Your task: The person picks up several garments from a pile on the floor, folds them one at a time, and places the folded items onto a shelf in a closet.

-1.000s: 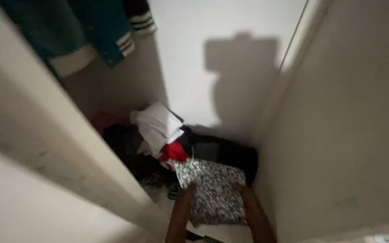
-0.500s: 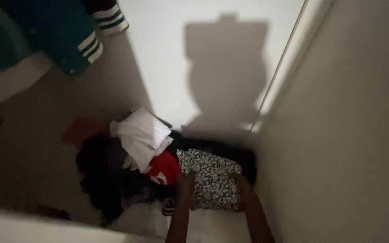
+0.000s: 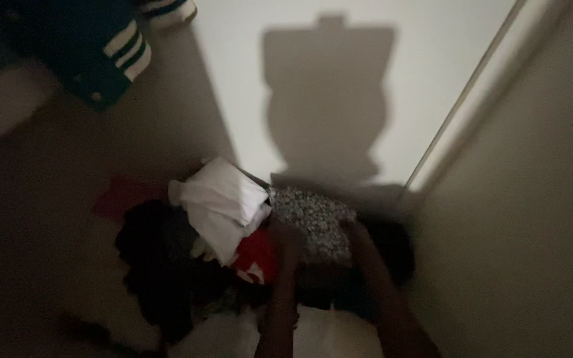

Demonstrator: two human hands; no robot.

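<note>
Both hands on patterned garment, closet floor.
My left hand (image 3: 285, 240) and right hand (image 3: 358, 233) grip the speckled garment (image 3: 313, 222) edges right of the white cloth (image 3: 223, 205); finger state indiscernible. Soft, light, limp: hold at edges.

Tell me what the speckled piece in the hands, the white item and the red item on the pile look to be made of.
Speckled piece: soft woven or knit fabric, matte, with a fine black-and-white print; it drapes limply between the left hand and right hand.
White item: cloth, probably cotton, matte, folded with soft creases.
Red item: cloth too, matte; the blur leaves the weave unclear.
</note>
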